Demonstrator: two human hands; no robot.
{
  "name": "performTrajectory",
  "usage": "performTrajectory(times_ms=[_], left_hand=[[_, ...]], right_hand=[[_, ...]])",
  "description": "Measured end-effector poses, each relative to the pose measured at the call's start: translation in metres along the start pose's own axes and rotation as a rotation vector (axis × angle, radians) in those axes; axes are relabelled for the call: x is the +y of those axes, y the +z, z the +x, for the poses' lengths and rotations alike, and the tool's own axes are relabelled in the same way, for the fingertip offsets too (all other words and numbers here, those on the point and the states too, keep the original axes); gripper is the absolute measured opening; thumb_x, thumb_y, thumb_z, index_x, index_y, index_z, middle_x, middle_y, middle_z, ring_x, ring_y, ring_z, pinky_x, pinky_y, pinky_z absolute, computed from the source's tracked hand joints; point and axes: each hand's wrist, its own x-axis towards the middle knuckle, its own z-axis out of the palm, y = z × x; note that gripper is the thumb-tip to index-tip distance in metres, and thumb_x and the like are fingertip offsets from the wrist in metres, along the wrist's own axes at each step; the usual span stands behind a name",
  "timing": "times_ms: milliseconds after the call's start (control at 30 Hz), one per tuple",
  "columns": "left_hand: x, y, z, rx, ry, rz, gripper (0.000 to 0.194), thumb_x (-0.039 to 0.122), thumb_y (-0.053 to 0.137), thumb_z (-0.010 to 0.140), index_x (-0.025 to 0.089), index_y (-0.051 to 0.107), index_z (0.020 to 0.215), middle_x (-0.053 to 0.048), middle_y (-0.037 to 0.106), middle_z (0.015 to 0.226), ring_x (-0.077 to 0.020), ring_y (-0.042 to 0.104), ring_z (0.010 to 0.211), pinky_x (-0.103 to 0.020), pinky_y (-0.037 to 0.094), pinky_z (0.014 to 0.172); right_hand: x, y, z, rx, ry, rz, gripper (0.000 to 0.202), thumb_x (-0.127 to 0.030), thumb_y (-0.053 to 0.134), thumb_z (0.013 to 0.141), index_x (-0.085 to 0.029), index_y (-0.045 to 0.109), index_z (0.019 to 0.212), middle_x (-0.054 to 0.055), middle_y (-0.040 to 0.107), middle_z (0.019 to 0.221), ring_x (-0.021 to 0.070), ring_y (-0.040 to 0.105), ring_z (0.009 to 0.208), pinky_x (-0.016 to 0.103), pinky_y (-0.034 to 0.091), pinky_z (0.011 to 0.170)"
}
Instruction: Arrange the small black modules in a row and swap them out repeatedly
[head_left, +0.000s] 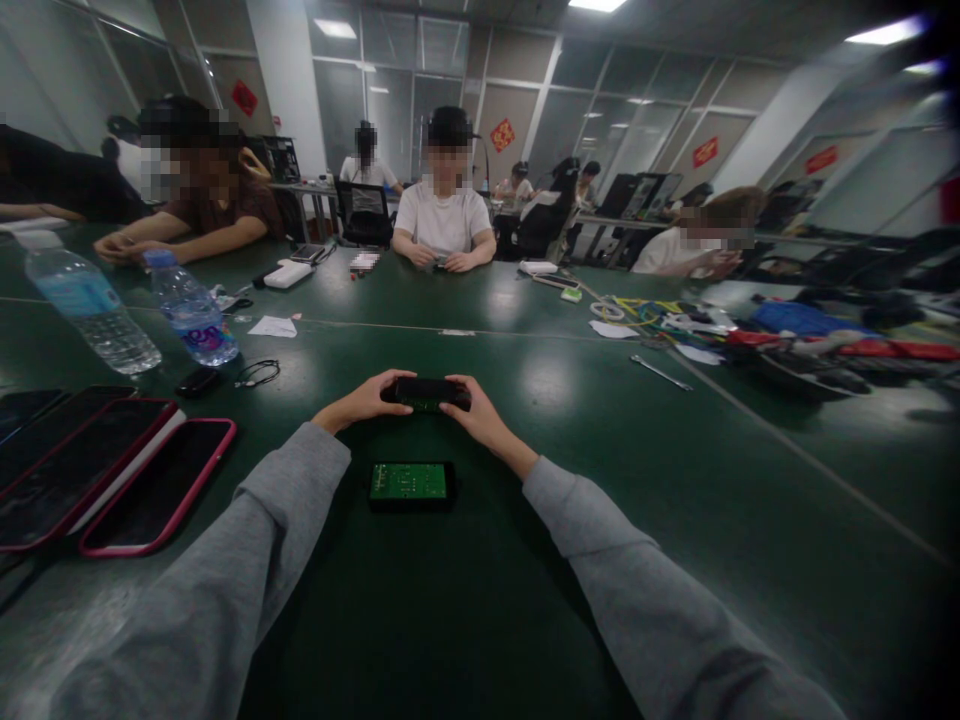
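Between my two hands is a small black plastic case (429, 389), held by its ends just above the green table (487, 580). My left hand (367, 402) has its thumb and fingers closed round the left end. Round the right end, my right hand (477, 405) grips in the same way. A little green shows along the lower edge of the case, too small to make out. Nearer to me a green circuit board (409, 481) lies in a second black case, face up, touched by neither hand.
At left stand two water bottles (94, 305) (193, 310), with phones in red cases (161, 490) nearer me. A wrench (661, 373) and a heap of cables (660, 318) lie at right. Across the table sits a person in a white shirt (442, 222); others sit at the sides.
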Motion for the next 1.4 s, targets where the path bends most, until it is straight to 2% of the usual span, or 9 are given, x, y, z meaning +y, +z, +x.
performTrajectory(times_ms=[167, 500, 667, 833, 967, 1067, 1133, 1267, 1400], left_hand=[[-0.001, 0.000, 0.000, -0.002, 0.009, -0.015, 0.076, 0.029, 0.080, 0.067, 0.020, 0.049, 0.136, -0.014, 0.054, 0.139, -0.0263, 0.050, 0.131, -0.048, 0.034, 0.112], [-0.012, -0.001, 0.004, 0.030, 0.073, -0.027, 0.079, 0.029, 0.082, 0.065, 0.020, 0.048, 0.136, -0.013, 0.054, 0.139, -0.0253, 0.050, 0.131, -0.047, 0.032, 0.115], [-0.007, 0.002, 0.004, 0.083, 0.049, -0.018, 0.072, 0.037, 0.077, 0.072, 0.021, 0.050, 0.136, -0.012, 0.052, 0.142, -0.0250, 0.049, 0.132, -0.045, 0.033, 0.115], [-0.002, 0.004, 0.002, 0.102, 0.031, 0.001, 0.065, 0.039, 0.075, 0.073, 0.021, 0.053, 0.132, -0.011, 0.055, 0.139, -0.0245, 0.052, 0.129, -0.046, 0.035, 0.113], [0.001, 0.004, -0.001, 0.113, 0.019, 0.021, 0.062, 0.037, 0.076, 0.072, 0.021, 0.056, 0.128, -0.010, 0.060, 0.132, -0.0245, 0.054, 0.125, -0.046, 0.037, 0.111], [0.000, 0.003, -0.001, 0.106, 0.015, 0.030, 0.059, 0.036, 0.078, 0.070, 0.021, 0.058, 0.124, -0.009, 0.062, 0.129, -0.0246, 0.055, 0.123, -0.047, 0.038, 0.109], [-0.001, 0.002, -0.001, 0.101, 0.017, 0.017, 0.058, 0.035, 0.079, 0.070, 0.020, 0.059, 0.122, -0.009, 0.063, 0.127, -0.0241, 0.057, 0.121, -0.047, 0.039, 0.108], [-0.003, 0.002, 0.000, 0.094, 0.040, -0.037, 0.056, 0.032, 0.082, 0.067, 0.019, 0.061, 0.117, -0.009, 0.065, 0.121, -0.0227, 0.059, 0.116, -0.047, 0.040, 0.107], [-0.002, 0.001, 0.000, 0.088, 0.039, -0.025, 0.054, 0.028, 0.085, 0.062, 0.018, 0.063, 0.110, -0.008, 0.067, 0.114, -0.0223, 0.061, 0.110, -0.047, 0.041, 0.104]], right_hand=[[-0.001, 0.000, -0.001, -0.013, -0.014, -0.001, 0.046, -0.027, 0.067, 0.083, -0.023, 0.048, 0.124, 0.005, 0.056, 0.122, 0.0195, 0.055, 0.115, 0.042, 0.044, 0.104], [-0.015, 0.004, -0.006, 0.058, -0.089, -0.161, 0.043, -0.021, 0.064, 0.083, -0.021, 0.046, 0.122, 0.008, 0.056, 0.119, 0.0226, 0.055, 0.111, 0.044, 0.044, 0.101], [-0.022, 0.005, -0.010, 0.086, -0.209, -0.326, 0.042, -0.017, 0.060, 0.083, -0.021, 0.045, 0.122, 0.011, 0.053, 0.118, 0.0257, 0.053, 0.110, 0.047, 0.046, 0.098], [-0.030, 0.006, -0.014, 0.050, -0.341, -0.493, 0.042, -0.009, 0.052, 0.082, -0.019, 0.043, 0.121, 0.014, 0.049, 0.123, 0.0292, 0.047, 0.114, 0.049, 0.045, 0.097], [-0.029, 0.007, -0.013, 0.035, -0.332, -0.493, 0.043, -0.014, 0.060, 0.079, -0.020, 0.044, 0.119, 0.013, 0.049, 0.119, 0.0296, 0.047, 0.111, 0.050, 0.046, 0.095], [-0.029, 0.006, -0.012, 0.020, -0.322, -0.448, 0.047, -0.029, 0.070, 0.079, -0.021, 0.044, 0.118, 0.012, 0.047, 0.117, 0.0283, 0.049, 0.108, 0.048, 0.047, 0.093], [-0.030, 0.006, -0.013, 0.016, -0.312, -0.406, 0.049, -0.036, 0.070, 0.080, -0.021, 0.043, 0.118, 0.011, 0.046, 0.116, 0.0262, 0.050, 0.106, 0.046, 0.049, 0.092], [-0.032, 0.007, -0.014, 0.014, -0.286, -0.347, 0.039, -0.033, 0.062, 0.086, -0.022, 0.041, 0.117, 0.010, 0.045, 0.115, 0.0230, 0.051, 0.103, 0.043, 0.049, 0.092], [-0.031, 0.008, -0.013, -0.029, -0.284, -0.396, 0.036, -0.027, 0.064, 0.083, -0.023, 0.042, 0.111, 0.010, 0.043, 0.116, 0.0248, 0.052, 0.106, 0.044, 0.050, 0.091]])
